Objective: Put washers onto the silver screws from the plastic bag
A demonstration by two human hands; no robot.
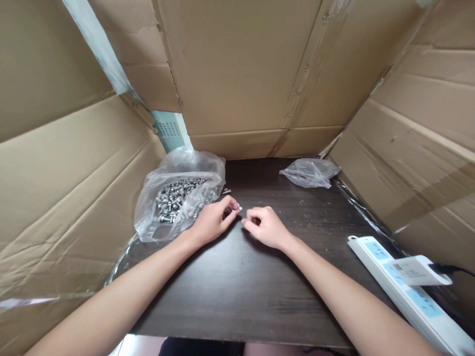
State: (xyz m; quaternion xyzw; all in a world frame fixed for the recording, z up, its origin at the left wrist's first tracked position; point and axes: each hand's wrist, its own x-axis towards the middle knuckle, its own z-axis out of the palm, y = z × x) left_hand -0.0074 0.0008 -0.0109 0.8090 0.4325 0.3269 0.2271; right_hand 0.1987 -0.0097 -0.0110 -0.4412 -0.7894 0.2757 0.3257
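Observation:
Between the thumb and index finger of my left hand [215,218] is a small shiny metal bolt [239,207], its end poking out toward the right. My right hand [267,226] is just right of it, apart from the bolt, with the fingers curled in and the thumb close to the index fingertip. Whether anything is inside that curl is hidden. Left of my left hand lies an opened clear plastic bag [146,217] with many metal bolts [178,198] in it. One loose bolt [226,191] rests on the table beside the bag.
A second clear plastic bag [310,173] lies at the back right of the dark wooden table [237,287]. A white power strip [401,287] with a plugged-in white adapter [419,271] runs along the right side. Cardboard walls [237,74] enclose the back and both sides.

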